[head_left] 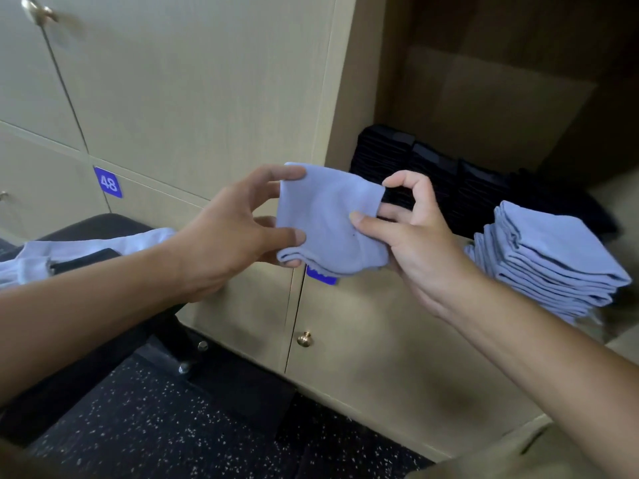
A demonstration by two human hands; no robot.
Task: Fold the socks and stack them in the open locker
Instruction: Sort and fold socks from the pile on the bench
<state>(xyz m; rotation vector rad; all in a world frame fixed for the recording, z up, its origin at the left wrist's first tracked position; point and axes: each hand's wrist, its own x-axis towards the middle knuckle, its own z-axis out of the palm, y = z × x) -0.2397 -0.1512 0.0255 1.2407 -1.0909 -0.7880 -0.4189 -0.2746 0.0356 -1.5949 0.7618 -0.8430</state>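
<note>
A folded light blue sock (328, 216) hangs in the air in front of the lockers, held between both hands. My left hand (235, 229) pinches its left edge between thumb and fingers. My right hand (411, 233) grips its right edge, thumb on the front face and fingers behind. To the right, inside the open locker (484, 98), a stack of folded light blue socks (549, 261) stands near the front edge. Rows of folded black socks (449, 181) lie behind that stack.
A black bench (114, 226) at the left carries loose white and light blue socks (69, 254). Shut locker doors with brass knobs (304, 338) and a blue tag 48 (108, 183) fill the wall. Dark speckled floor (155, 426) lies below.
</note>
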